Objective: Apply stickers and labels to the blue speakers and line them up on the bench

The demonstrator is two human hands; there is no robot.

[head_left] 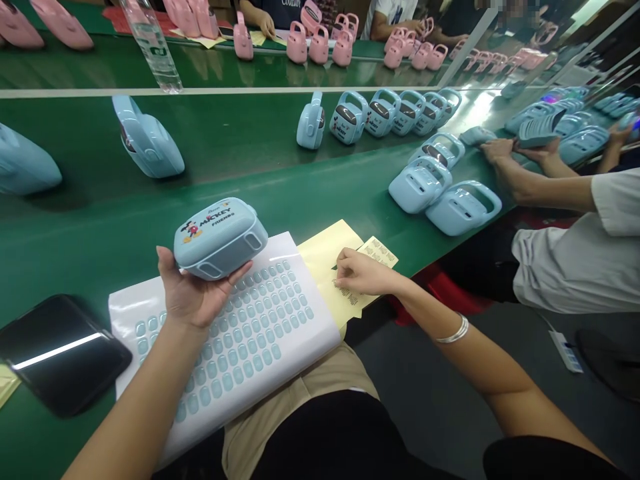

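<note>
My left hand (193,290) is closed around a light blue plastic case (220,237) printed with a cartoon mouse and lettering, held above a white sheet of small blue oval stickers (260,320). My right hand (357,272) rests with fingertips pinched on a yellow sheet of small printed labels (330,250) at the edge of the green belt (240,153). What the fingertips grip is too small to make out.
Several blue cases (390,113) stand on the belt, and more (445,193) lie at the right beside a co-worker's arms (540,187). Pink cases (320,43) line the far side. A black phone (55,350) lies left; a water bottle (153,43) stands behind.
</note>
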